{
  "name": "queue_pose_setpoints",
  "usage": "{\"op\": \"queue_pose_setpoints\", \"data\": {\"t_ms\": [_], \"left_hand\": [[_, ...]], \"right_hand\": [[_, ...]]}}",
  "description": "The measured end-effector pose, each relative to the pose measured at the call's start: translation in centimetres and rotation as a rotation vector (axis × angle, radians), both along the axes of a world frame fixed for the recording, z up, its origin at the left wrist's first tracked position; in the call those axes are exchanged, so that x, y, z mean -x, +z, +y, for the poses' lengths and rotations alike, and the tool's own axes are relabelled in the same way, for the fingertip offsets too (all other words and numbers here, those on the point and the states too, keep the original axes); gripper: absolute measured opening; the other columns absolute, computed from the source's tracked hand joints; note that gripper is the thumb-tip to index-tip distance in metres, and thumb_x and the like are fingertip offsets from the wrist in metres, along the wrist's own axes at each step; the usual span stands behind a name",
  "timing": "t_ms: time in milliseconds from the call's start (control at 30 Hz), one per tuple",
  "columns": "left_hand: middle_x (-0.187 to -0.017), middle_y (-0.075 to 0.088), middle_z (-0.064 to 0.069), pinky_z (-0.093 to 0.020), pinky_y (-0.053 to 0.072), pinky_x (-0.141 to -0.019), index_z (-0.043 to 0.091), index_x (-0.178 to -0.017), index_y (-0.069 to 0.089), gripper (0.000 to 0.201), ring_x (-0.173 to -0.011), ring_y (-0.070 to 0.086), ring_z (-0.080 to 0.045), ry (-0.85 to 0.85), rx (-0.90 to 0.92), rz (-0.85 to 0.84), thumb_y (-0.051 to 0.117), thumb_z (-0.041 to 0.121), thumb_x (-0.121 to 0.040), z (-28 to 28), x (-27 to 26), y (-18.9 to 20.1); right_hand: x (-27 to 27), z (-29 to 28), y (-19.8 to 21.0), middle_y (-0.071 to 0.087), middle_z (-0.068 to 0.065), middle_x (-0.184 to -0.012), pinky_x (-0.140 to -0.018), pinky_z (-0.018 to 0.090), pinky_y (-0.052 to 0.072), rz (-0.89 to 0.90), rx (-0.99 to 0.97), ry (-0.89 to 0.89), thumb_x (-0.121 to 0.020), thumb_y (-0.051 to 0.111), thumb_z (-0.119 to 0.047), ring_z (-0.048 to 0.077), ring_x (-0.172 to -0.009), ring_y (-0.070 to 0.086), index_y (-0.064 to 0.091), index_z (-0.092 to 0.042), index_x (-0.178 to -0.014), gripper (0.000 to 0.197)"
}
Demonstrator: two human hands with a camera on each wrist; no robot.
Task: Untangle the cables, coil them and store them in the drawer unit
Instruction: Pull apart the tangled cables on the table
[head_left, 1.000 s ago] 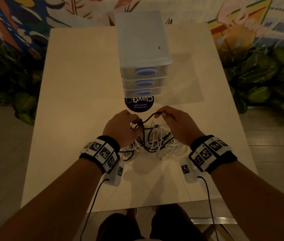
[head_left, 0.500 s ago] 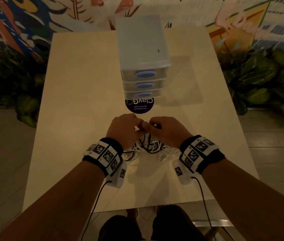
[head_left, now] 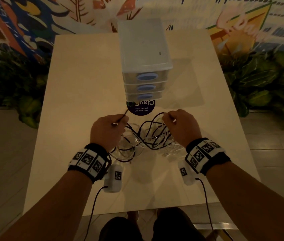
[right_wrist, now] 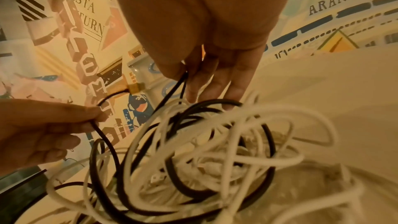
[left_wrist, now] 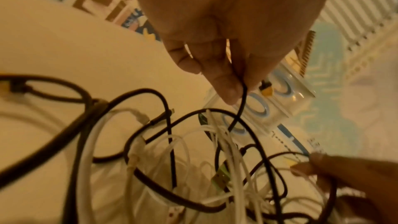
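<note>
Here your left hand (head_left: pixel 106 128) and right hand (head_left: pixel 181 125) each pinched the black cable (left_wrist: pixel 241 106), which ran across between them above the white tangle (head_left: pixel 155 143), nearer you.

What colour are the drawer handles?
Blue ovals on the drawer unit; the head view shows them best.

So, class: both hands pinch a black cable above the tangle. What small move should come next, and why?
Probably draw the left hand up and away, feeding the black cable out of the pile. Its end pokes past that hand, while the right hand holds a loop still threaded through the white cables.
</note>
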State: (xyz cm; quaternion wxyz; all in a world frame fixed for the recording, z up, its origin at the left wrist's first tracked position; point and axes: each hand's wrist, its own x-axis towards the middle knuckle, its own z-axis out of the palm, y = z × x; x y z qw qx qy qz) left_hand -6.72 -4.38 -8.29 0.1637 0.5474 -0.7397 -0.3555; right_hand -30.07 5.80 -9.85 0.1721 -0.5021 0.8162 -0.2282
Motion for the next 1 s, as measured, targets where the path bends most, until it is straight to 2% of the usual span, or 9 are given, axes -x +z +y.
{"op": "queue_pose_setpoints", "data": {"t_ms": [100, 167, 367, 500, 567, 667, 767, 900, 1000], "left_hand": [[-0.082, 0.076, 0.012, -0.032, 0.060, -0.081, 0.022, -0.100, 0.076, 0.018, -0.073, 0.073, -0.002, 0.165, -0.160, 0.220, 0.065, 0.036, -0.097, 0.1, -0.1, 0.0], [-0.084, 0.077, 0.007, -0.035, 0.060, -0.082, 0.019, -0.097, 0.073, 0.016, -0.073, 0.074, -0.005, 0.171, -0.191, 0.271, 0.063, 0.031, -0.099, 0.0, -0.1, -0.1], [-0.084, 0.077, 0.007, -0.036, 0.060, -0.079, 0.016, -0.101, 0.068, 0.016, -0.072, 0.075, -0.007, 0.141, -0.195, 0.288, 0.058, 0.029, -0.102, -0.1, 0.3, -0.1], [-0.085, 0.078, 0.006, -0.029, 0.057, -0.077, 0.016, -0.102, 0.066, 0.019, -0.074, 0.076, -0.009, 0.106, -0.199, 0.313, 0.056, 0.031, -0.103, -0.2, 0.7, 0.0], [-0.085, 0.077, 0.005, -0.021, 0.054, -0.073, 0.013, -0.103, 0.065, 0.021, -0.075, 0.075, -0.008, 0.099, -0.192, 0.323, 0.055, 0.031, -0.104, -0.4, 1.0, 0.1], [-0.086, 0.077, 0.001, -0.023, 0.056, -0.080, 0.012, -0.103, 0.061, 0.018, -0.081, 0.075, -0.010, 0.083, -0.196, 0.359, 0.052, 0.028, -0.105, -0.8, 1.7, 0.2], [-0.087, 0.073, -0.005, -0.035, 0.059, -0.089, 0.014, -0.099, 0.055, 0.013, -0.091, 0.075, -0.021, 0.107, -0.366, 0.520, 0.046, 0.018, -0.108, -1.0, 2.6, 0.2], [-0.086, 0.060, -0.010, -0.043, 0.060, -0.088, 0.009, -0.106, 0.049, 0.010, -0.094, 0.069, -0.032, 0.196, -0.461, 0.671, 0.041, 0.015, -0.109, -0.9, 3.4, 0.0], [-0.085, 0.058, -0.009, -0.034, 0.062, -0.075, 0.011, -0.113, 0.051, 0.010, -0.084, 0.070, -0.028, 0.292, -0.398, 0.646, 0.044, 0.016, -0.108, -1.3, 3.4, -0.2]], "right_hand": [[0.4, 0.2, 0.4, 0.067, 0.002, -0.080, -0.066, 0.034, 0.051, -0.076, -0.013, -0.013, -0.102, 0.054, -0.037, 0.023, -0.074, 0.064, 0.065, -0.023, -0.115, 0.021], [0.4, 0.3, 0.8, 0.066, -0.001, -0.076, -0.062, 0.032, 0.050, -0.167, 0.007, -0.007, -0.101, 0.058, -0.035, 0.017, -0.069, 0.063, 0.051, -0.031, -0.131, 0.031], [-0.3, 0.6, 1.0, 0.055, -0.005, -0.099, -0.071, 0.030, 0.051, -0.091, 0.138, 0.009, -0.099, 0.060, -0.035, 0.011, -0.082, 0.057, 0.054, -0.028, -0.116, 0.020], [-4.0, 1.5, 2.4, 0.055, -0.009, -0.099, -0.072, 0.020, 0.046, -0.186, 0.192, 0.225, -0.104, 0.047, -0.037, 0.004, -0.082, 0.053, 0.056, -0.026, -0.105, 0.014], [-5.8, 1.8, 1.7, 0.059, -0.004, -0.096, -0.074, 0.027, 0.046, -0.148, 0.100, 0.374, -0.106, 0.044, -0.032, 0.011, -0.084, 0.054, 0.059, -0.021, -0.103, 0.019], [-6.7, 1.2, -0.3, 0.065, 0.005, -0.098, -0.076, 0.036, 0.045, 0.051, -0.076, 0.390, -0.103, 0.045, -0.023, 0.026, -0.090, 0.061, 0.064, -0.014, -0.102, 0.021], [-6.7, 0.4, -0.9, 0.069, 0.007, -0.094, -0.069, 0.034, 0.035, 0.213, -0.137, 0.360, -0.099, 0.051, -0.030, 0.032, -0.087, 0.064, 0.066, -0.014, -0.101, 0.021], [-6.5, -0.1, -0.9, 0.068, 0.001, -0.083, -0.051, 0.030, 0.024, 0.234, -0.202, 0.269, -0.095, 0.058, -0.032, 0.028, -0.075, 0.066, 0.054, -0.017, -0.108, 0.021], [-5.8, 0.0, -1.1, 0.071, -0.002, -0.086, -0.059, 0.033, 0.048, 0.069, -0.214, 0.232, -0.093, 0.059, -0.035, 0.025, -0.079, 0.067, 0.052, -0.023, -0.111, 0.023]]}}
